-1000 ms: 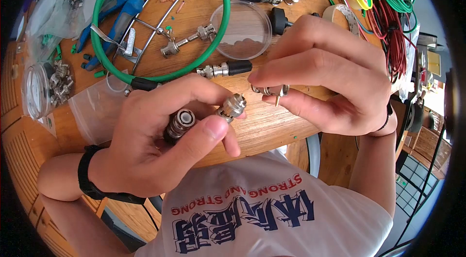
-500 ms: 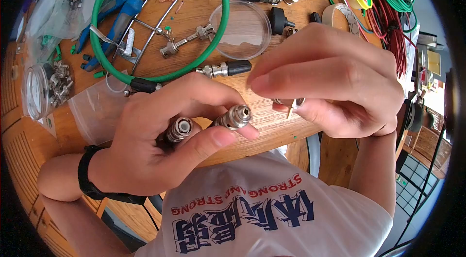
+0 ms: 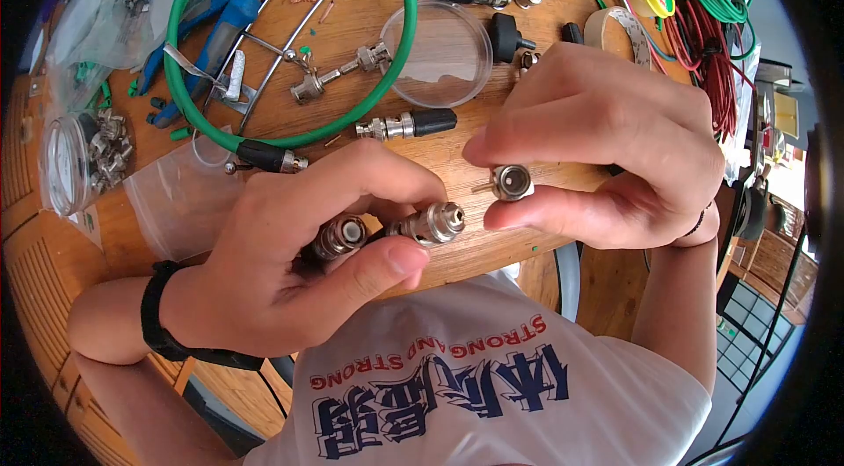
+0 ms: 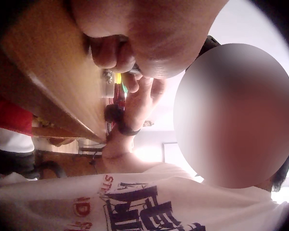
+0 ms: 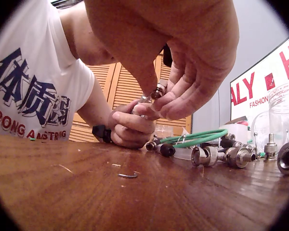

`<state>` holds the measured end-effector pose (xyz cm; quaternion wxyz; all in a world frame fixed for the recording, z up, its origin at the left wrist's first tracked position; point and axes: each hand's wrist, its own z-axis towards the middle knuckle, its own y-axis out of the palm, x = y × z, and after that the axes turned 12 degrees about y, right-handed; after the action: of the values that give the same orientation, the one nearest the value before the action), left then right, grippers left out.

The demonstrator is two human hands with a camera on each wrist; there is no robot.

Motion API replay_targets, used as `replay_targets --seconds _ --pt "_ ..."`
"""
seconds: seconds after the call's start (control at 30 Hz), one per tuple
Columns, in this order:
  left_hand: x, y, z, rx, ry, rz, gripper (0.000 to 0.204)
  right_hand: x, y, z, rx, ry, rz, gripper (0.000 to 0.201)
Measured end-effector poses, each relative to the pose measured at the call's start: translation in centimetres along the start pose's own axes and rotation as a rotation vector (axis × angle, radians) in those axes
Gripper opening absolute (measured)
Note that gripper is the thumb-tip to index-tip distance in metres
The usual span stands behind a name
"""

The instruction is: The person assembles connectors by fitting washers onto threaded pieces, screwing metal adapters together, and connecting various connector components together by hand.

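Note:
In the head view the left hand (image 3: 290,246) grips two metal connectors: one (image 3: 431,224) between thumb and index finger, its narrow end pointing right, and another (image 3: 341,237) deeper in the curled fingers, its round mouth facing up. The right hand (image 3: 615,149) pinches a small metal connector piece (image 3: 510,183) with its open round end towards the camera and a thin pin sticking out to the left. A short space separates this piece from the left hand's connector. In the right wrist view the small piece (image 5: 159,90) shows between the right fingertips, above the left hand (image 5: 132,127).
A green cable loop (image 3: 411,26), blue-handled pliers (image 3: 220,35), a clear round lid (image 3: 440,57) and a black-ended connector (image 3: 409,124) lie beyond the hands. Jars of parts stand left and at the back; tape (image 3: 620,26) and red wires (image 3: 708,79) are at the right.
The right fingers have turned the small piece, so its round end now shows and its pin points left instead of down. The left hand's connector has shifted right and a little down.

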<state>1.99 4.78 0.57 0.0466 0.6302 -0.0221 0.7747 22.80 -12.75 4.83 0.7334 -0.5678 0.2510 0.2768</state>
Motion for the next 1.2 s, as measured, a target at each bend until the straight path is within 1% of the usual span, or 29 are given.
replay_targets --seconds 0.13,0.2,0.33,0.4,0.53,0.6,0.63,0.7,0.73,0.83,0.9,1.03,1.13,1.2 --pt "-0.2 0.3 -0.2 0.029 0.023 -0.031 0.03 -0.2 0.1 0.1 -0.015 0.016 0.035 0.038" --pt "-0.2 0.3 -0.3 0.055 0.0 -0.068 0.031 0.0 0.4 0.0 -0.006 0.006 0.054 0.037" --pt "-0.2 0.2 -0.3 0.039 -0.003 -0.068 0.03 0.3 0.6 -0.1 0.0 -0.023 0.079 0.033" --pt "0.1 0.1 -0.4 0.018 -0.055 -0.055 0.029 0.4 0.7 -0.2 0.0 -0.028 0.077 0.033" --pt "0.3 0.1 -0.3 0.033 -0.043 -0.069 0.028 0.6 0.7 -0.2 0.0 -0.047 0.07 0.03" --pt "0.7 -0.4 -0.4 -0.009 -0.136 -0.046 0.028 0.5 0.8 -0.2 -0.003 -0.039 0.068 0.029" --pt "0.6 -0.3 -0.4 -0.009 -0.136 -0.046 0.028 0.4 0.7 -0.2 -0.007 -0.032 0.065 0.029" --pt "0.1 0.1 -0.4 0.035 -0.066 -0.067 0.028 0.5 0.9 -0.4 -0.002 -0.026 0.065 0.029" --pt "0.1 0.1 -0.4 0.035 -0.066 -0.067 0.028 0.5 1.0 -0.4 0.003 -0.021 0.066 0.028" --pt "0.4 0.0 -0.2 0.026 -0.079 -0.037 0.026 0.4 0.9 -0.3 -0.025 -0.021 0.099 0.027" --pt "0.9 -0.3 -0.1 -0.017 -0.163 -0.011 0.021 0.4 0.9 -0.3 -0.037 -0.014 0.112 0.027" --pt "1.2 -0.2 0.0 -0.006 -0.176 0.012 0.017 0.3 0.8 -0.3 -0.057 0.012 0.138 0.025" --pt "1.2 -0.3 0.2 -0.011 -0.153 0.037 0.015 0.3 0.9 -0.3 -0.052 0.023 0.126 0.024" --pt "1.3 -0.5 0.3 -0.046 -0.135 0.077 0.014 0.6 1.3 -0.5 -0.028 -0.005 0.12 0.024"
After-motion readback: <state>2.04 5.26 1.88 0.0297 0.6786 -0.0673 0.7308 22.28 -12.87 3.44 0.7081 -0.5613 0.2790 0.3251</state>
